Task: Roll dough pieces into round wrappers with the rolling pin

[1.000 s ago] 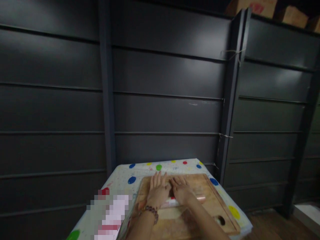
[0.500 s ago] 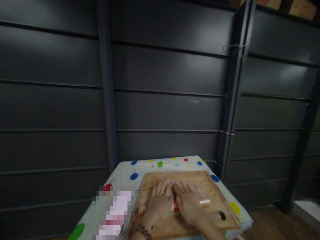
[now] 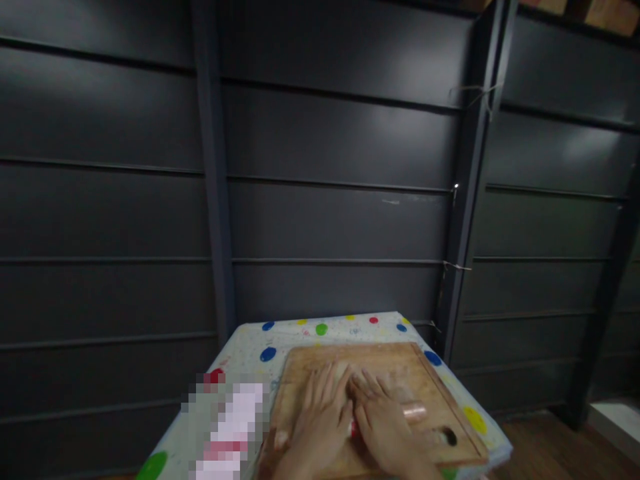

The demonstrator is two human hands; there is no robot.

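My left hand (image 3: 325, 410) lies palm down over a rolling pin (image 3: 414, 412), its fingers stretched forward and slightly apart. Beside it my right hand (image 3: 383, 417) rests flat across the same pin, fingers also straight. One smooth, shiny end of the pin sticks out to the right of my right hand. A rounded end shows left of my left wrist, and a bit of red is visible between the hands. Most of the pin is hidden. Underneath is a wooden cutting board (image 3: 400, 363). A pale patch, perhaps dough, shows by my left fingertips.
The board lies on a table with a white, colour-dotted cover (image 3: 295, 333). A blurred-out pink and white item (image 3: 235, 420) is at the left. The board has a hand hole (image 3: 447, 437) at its near right. A dark panelled wall (image 3: 330, 220) stands behind the table.
Both hands have shifted slightly toward me, with the rolling pin moving the same way under them. The bracelet on my left wrist has gone out of view.
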